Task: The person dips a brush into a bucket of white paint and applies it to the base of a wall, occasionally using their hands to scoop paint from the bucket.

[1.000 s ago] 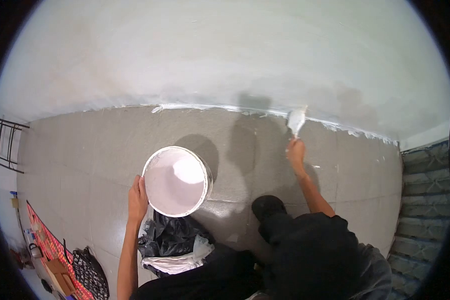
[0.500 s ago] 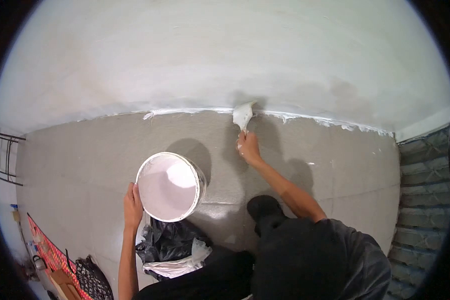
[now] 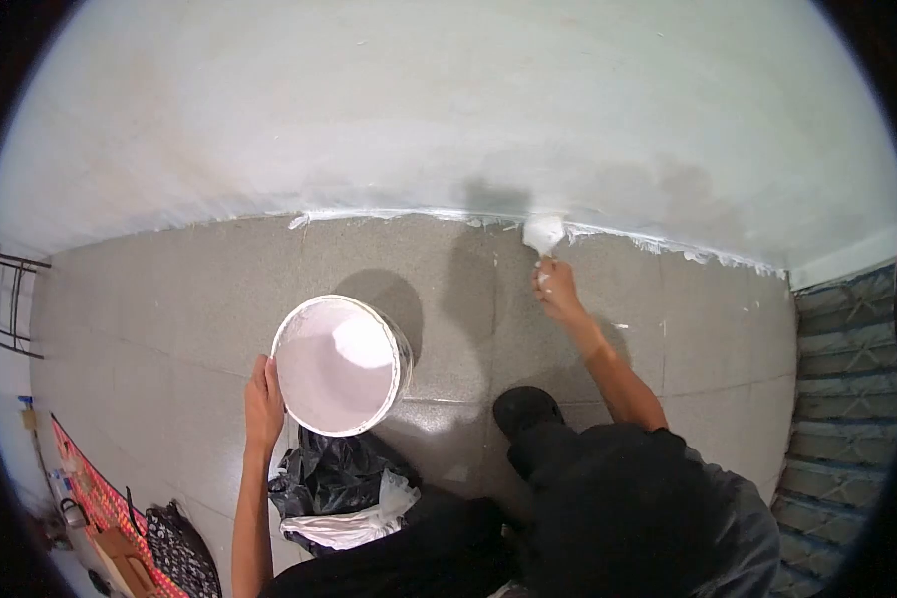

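My left hand (image 3: 264, 402) grips the rim of a white bucket (image 3: 337, 367), which is tilted so that its pale inside shows. A bright white patch lies on the inner right side. Fingers of my right hand (image 3: 555, 283) are closed on the handle of a putty knife (image 3: 543, 234) whose wide blade looks white. That blade is at the seam between wall and floor. White paste (image 3: 399, 213) runs in a ragged line along the foot of the pale wall (image 3: 448, 110).
Below the bucket lies a black plastic bag (image 3: 334, 476) with a whitish bundle (image 3: 344, 528). A patterned bag (image 3: 181, 548) and a cardboard box (image 3: 122, 560) sit on a red mat (image 3: 88, 488). Left stands a dark metal rack (image 3: 8, 302); right, a slatted metal shutter (image 3: 847, 399).
My right hand and the putty knife moved left along the seam, then partly back right. The bucket and my left hand shifted only slightly.
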The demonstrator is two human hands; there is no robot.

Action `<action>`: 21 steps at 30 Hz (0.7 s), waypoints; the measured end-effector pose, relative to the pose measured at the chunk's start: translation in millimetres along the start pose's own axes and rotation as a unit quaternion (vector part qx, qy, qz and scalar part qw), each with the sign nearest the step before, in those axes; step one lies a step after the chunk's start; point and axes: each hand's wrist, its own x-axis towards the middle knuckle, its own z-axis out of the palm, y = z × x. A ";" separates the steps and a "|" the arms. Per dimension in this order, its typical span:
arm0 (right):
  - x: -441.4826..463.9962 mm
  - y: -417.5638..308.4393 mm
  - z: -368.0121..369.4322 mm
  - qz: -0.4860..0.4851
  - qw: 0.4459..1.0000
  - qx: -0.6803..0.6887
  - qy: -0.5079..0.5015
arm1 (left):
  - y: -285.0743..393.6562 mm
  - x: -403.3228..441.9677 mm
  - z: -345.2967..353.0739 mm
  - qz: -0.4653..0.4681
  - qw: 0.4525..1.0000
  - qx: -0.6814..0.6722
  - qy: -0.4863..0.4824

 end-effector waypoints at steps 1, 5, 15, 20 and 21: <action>2.7 -1.9 13.1 0.001 1.000 0.010 -0.020 | -3.9 1.6 1.0 0.003 1.000 0.003 -0.002; -10.0 -17.5 74.3 0.004 0.997 0.028 -0.066 | -16.6 2.8 2.7 0.004 1.000 0.012 -0.016; -12.2 -21.7 36.9 -0.229 0.841 -0.488 -0.038 | -13.5 1.5 4.5 0.014 1.000 0.009 0.004; 13.9 -16.7 -31.1 -0.285 0.788 -0.541 0.074 | -10.4 2.9 0.6 -0.028 0.999 0.003 -0.033; 12.2 -15.8 -48.2 -0.273 0.795 -0.536 0.079 | -11.7 3.0 -1.7 -0.051 0.997 0.016 -0.050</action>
